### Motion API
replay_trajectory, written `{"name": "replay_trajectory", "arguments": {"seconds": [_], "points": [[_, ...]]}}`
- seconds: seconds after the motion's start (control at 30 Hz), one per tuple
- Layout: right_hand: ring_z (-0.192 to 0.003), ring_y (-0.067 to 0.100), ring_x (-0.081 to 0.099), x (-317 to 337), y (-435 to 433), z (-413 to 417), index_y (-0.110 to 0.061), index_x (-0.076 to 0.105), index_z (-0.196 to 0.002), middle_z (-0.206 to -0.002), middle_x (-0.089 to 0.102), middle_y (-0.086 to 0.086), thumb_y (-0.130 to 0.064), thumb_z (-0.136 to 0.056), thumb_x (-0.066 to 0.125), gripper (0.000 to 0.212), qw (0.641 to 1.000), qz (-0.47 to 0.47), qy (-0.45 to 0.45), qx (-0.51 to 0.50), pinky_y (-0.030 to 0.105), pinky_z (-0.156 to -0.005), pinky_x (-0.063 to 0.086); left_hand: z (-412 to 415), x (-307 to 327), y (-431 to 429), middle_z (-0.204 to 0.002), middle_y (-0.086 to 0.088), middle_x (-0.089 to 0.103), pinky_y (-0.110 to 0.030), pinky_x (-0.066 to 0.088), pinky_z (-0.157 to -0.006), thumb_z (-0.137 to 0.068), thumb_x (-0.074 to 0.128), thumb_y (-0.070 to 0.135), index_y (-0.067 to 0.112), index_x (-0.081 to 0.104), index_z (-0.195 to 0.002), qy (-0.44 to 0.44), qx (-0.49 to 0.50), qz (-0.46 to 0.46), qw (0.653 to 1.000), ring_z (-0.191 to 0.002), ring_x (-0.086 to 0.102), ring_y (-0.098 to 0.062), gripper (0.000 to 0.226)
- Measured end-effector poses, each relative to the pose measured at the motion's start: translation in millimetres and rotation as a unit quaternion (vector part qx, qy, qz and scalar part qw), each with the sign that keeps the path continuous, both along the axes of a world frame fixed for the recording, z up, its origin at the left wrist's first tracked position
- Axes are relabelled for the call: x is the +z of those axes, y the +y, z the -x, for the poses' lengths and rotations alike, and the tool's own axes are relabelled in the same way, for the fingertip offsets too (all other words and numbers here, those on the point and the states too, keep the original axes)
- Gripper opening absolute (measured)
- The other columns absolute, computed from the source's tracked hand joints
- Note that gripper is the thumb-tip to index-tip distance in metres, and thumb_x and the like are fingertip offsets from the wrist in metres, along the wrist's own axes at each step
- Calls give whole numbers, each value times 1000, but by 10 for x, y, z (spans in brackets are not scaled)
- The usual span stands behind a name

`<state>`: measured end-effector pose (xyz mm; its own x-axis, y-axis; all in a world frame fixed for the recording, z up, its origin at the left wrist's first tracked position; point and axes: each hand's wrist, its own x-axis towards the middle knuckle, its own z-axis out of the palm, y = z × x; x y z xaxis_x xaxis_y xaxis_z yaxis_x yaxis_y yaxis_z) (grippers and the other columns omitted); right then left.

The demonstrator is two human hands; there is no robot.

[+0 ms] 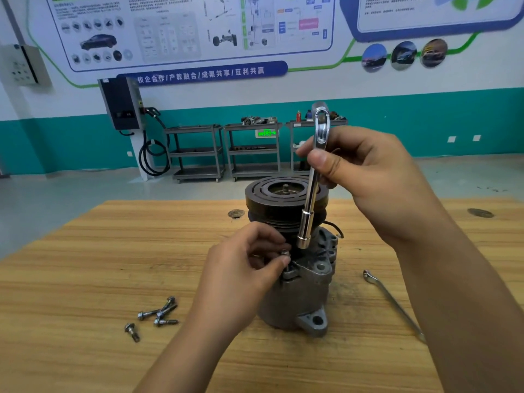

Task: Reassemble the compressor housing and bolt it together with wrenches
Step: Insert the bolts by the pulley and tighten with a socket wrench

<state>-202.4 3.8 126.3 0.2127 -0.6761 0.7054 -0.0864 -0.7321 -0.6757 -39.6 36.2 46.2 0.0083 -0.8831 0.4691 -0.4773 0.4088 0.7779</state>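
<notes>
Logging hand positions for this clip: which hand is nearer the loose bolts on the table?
Left. The left hand pinches a bolt at the housing, just right of the loose bolts; the right hand holds the socket wrench farther off, above the pulley.

Of the person, only two hands and two forearms are seen. The left hand [249,259] and the right hand [368,171] are bare. A short-trimmed nail is shown on the right thumb [321,160], and fine creases are marked at the knuckles. The left forearm [198,336] and the right forearm [453,279] are uncovered as far as the lower edge of the view.
</notes>
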Motion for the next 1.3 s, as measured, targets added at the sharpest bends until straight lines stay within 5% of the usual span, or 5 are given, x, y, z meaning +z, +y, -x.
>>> {"name": "replay_trajectory", "arguments": {"seconds": [0.17, 0.27, 0.63, 1.17, 1.3], "points": [[-75, -2, 61, -16, -6, -43, -26, 65, -87, -75, 66, -19, -6, -86, 62, 21, 1000, 11, 7, 17, 11, -67, 48, 23, -54, 31, -80, 27, 69, -2, 35, -56, -74, 79, 15, 35, 58, -86, -14, 23, 4, 1000, -60, 52, 16, 31], [-81, 1, 64, -33, -18, -72, -26, 65, -88, -80, 68, -13, -4, -84, 63, 23, 999, 18, 2, 29, 12, -73, 49, 25, -77, 33, -81, 28, 68, -1, 33, -63, -72, 80, 19, 37, 56, -86, -11, 36, 8, 999, -77, 58, 13, 33], [-81, 3, 67, -87, -72, -135, -24, 65, -90, -78, 70, -7, -4, -83, 64, 21, 999, 23, -18, 40, 12, -73, 48, 74, -184, 9, -79, 13, 71, -1, 33, -66, -65, 83, 15, 33, 56, -82, 30, 54, 30, 998, -80, 61, 10, 36], [-80, 1, 68, -146, -136, -162, -19, 63, -93, -73, 72, -9, -6, -89, 56, 15, 997, -2, -11, 74, 9, -73, 46, 93, -179, 21, -80, 26, 67, 0, 34, -65, -67, 82, 18, 33, 56, -82, 31, 61, 20, 997, -81, 58, 13, 33], [-91, 4, 68, -140, -164, -68, -22, 62, -99, -85, 74, -7, -14, -86, 52, 18, 991, -49, 59, 113, 14, -81, 49, 82, -191, 16, -80, 24, 67, -2, 34, -64, -66, 82, 20, 34, 56, -81, 35, 60, 19, 997, -82, 59, 9, 33]]}}
